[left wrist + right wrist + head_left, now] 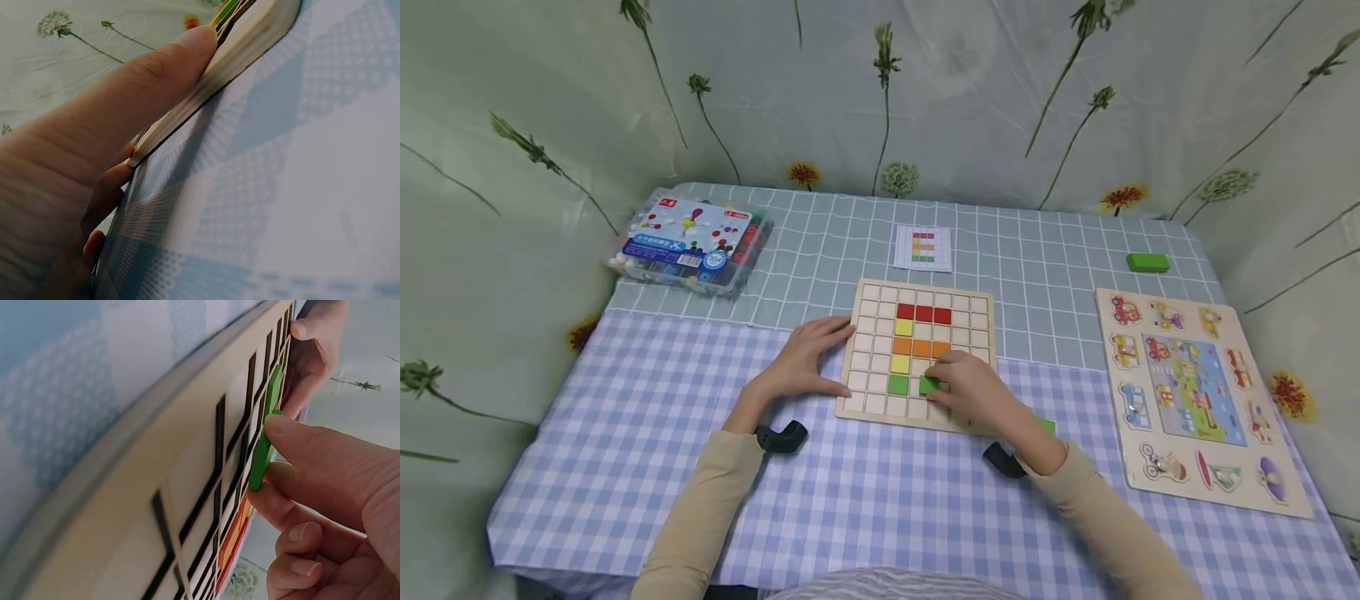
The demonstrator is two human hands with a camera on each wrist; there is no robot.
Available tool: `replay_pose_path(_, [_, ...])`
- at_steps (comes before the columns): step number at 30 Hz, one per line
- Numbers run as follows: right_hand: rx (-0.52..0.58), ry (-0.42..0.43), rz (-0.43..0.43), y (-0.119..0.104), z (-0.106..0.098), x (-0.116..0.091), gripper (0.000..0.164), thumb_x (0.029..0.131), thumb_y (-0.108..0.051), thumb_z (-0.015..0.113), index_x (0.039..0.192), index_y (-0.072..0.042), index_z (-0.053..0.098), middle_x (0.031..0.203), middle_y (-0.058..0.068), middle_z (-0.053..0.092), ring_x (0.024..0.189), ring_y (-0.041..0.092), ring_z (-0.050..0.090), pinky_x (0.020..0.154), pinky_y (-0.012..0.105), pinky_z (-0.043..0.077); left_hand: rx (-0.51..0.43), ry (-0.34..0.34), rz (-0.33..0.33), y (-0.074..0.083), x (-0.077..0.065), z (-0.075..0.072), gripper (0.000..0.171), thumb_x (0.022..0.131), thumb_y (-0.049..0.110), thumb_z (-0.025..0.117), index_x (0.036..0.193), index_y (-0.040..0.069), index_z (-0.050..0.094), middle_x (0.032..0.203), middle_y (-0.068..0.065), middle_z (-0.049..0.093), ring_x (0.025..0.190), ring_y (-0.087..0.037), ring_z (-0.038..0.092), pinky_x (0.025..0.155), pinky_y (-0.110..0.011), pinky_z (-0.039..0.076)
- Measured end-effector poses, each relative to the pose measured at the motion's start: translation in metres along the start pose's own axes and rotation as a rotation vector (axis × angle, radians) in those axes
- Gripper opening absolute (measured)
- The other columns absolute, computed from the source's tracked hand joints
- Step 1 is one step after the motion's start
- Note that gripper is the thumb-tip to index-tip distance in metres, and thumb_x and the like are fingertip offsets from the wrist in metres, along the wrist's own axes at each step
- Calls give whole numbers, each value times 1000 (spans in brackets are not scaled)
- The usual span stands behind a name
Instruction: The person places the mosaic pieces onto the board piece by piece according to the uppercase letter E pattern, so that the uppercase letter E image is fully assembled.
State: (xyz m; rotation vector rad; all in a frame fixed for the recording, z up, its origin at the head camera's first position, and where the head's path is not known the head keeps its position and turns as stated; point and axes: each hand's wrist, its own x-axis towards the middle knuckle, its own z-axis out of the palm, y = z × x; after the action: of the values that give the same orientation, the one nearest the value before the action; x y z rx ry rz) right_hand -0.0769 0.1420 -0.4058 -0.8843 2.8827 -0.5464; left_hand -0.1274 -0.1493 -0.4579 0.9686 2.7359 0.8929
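A wooden grid board (876,405) lies on the table, with red, yellow, orange and green square tiles set in some cells. My left hand (805,357) rests against its left edge, fingers and thumb spread; in the left wrist view the thumb (156,72) presses on the rim. Between thumb and fingers my right hand (973,387) pinches a green tile (263,456), low over the grid, right of the placed green tile (898,384). In the right wrist view the tile is tilted against the board's face. Beyond the board lies a card (922,248) with a coloured tile pattern.
At back left sits a clear plastic case (688,242) with a printed label. A wooden vehicle picture puzzle (1210,408) lies on the right. Behind it is a green block (1147,262). A green piece (1047,425) shows partly behind my right forearm.
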Motion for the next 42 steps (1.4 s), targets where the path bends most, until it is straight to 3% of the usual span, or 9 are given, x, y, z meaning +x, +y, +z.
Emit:
replay_pose_path(7, [-41,5,-45,-2,5,4,18,80,-17,73,93,-5,74,90,4,68,83,17,61,74,29,53,-6,-2,3,0,2,-1,102,63,56,79,144,9,39,152,-12,34,141,-33,28,110,-57,21])
replay_pose_path(21, [-53,-11,-30,-9,7,8,11,80,-16,72,88,-8,73,81,2,62,73,12,51,66,24,47,-11,-7,-4,0,1,-1,102,63,57,79,144,10,39,152,-12,33,141,-33,27,111,-57,21])
replay_pose_path(27, [-19,13,-22,-4,6,0,20,82,-15,70,99,-4,72,95,6,67,88,18,60,79,32,52,-8,-6,-1,1,1,-1,100,63,51,82,144,9,39,152,-12,33,141,-33,28,111,-56,21])
replay_pose_path(31, [25,63,-23,6,4,-11,24,81,-12,71,103,-4,71,103,8,68,99,23,61,88,37,51,-13,-4,2,2,1,-2,100,63,51,81,143,8,40,152,-13,34,140,-34,28,111,-57,21])
replay_pose_path(35, [52,161,-60,20,1,-25,25,77,-8,74,102,-3,72,102,10,69,99,26,63,86,37,52,-12,-7,-5,3,1,-2,100,62,47,83,144,9,39,152,-13,33,141,-33,27,111,-57,20])
replay_pose_path(42, [84,323,-71,44,-6,-59,30,68,-1,79,98,1,72,95,12,70,87,25,65,68,31,54,-2,-9,-11,2,1,0,99,62,44,84,144,9,39,152,-13,33,141,-33,27,111,-56,20])
